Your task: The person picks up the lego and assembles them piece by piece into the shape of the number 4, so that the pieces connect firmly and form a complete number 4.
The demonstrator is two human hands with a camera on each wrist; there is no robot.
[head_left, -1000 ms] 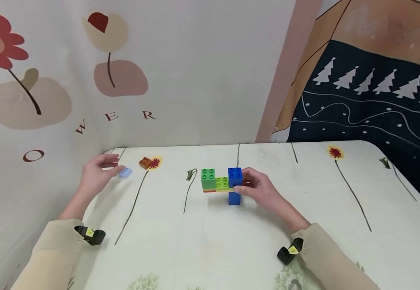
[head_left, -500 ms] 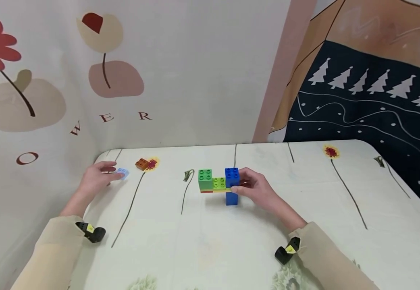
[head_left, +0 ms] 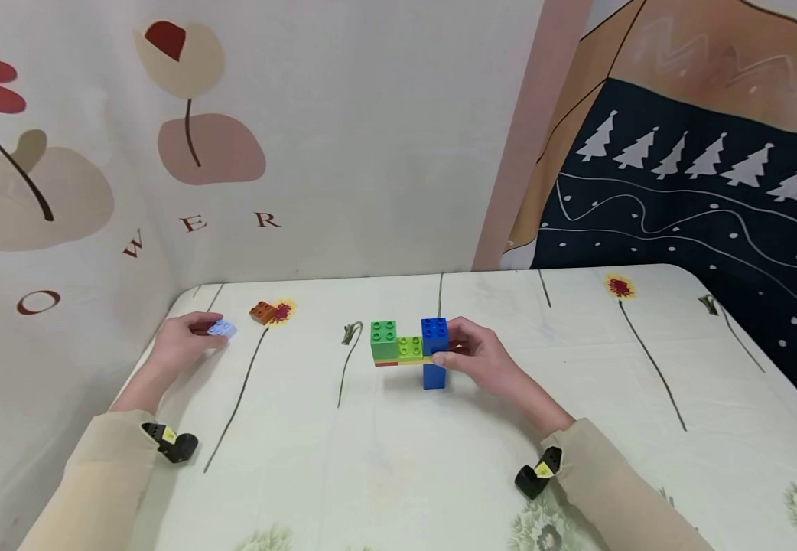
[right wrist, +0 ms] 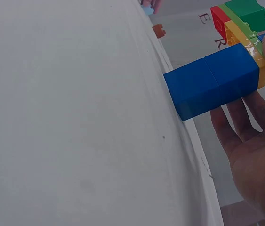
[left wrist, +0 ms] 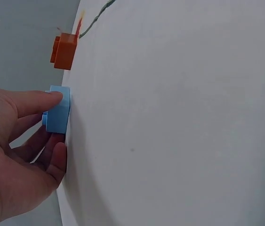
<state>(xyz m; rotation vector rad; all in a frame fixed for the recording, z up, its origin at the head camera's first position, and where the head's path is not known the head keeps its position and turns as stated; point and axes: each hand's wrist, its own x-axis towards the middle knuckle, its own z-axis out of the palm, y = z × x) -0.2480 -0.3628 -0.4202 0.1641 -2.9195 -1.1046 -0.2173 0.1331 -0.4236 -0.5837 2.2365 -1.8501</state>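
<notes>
My left hand [head_left: 181, 342] pinches a light blue toy building brick [head_left: 222, 328] at the far left of the table. In the left wrist view, the thumb lies along one side of that brick, with its studs facing the palm. An orange-brown brick [head_left: 261, 312] sits just beyond, touched by neither hand. Near the middle, my right hand [head_left: 483, 357] holds the blue end of a built brick structure between thumb and fingers. Its dark green brick [head_left: 383, 340] and lime brick [head_left: 409, 347] sit on a red and yellow layer. Two stacked blue bricks [right wrist: 211, 81] form a leg beneath, reaching the tabletop.
A pale cloth printed with flowers and stems covers the table [head_left: 371, 459]. Behind it rises a printed curtain [head_left: 357, 153], with a dark tree-patterned cloth [head_left: 688, 184] at the right. Each sleeve cuff carries a small black camera [head_left: 177, 445].
My left hand has closed its thumb and fingers on the light blue brick and drawn it slightly. The right hand keeps its hold on the structure. The whole head view has shifted a little.
</notes>
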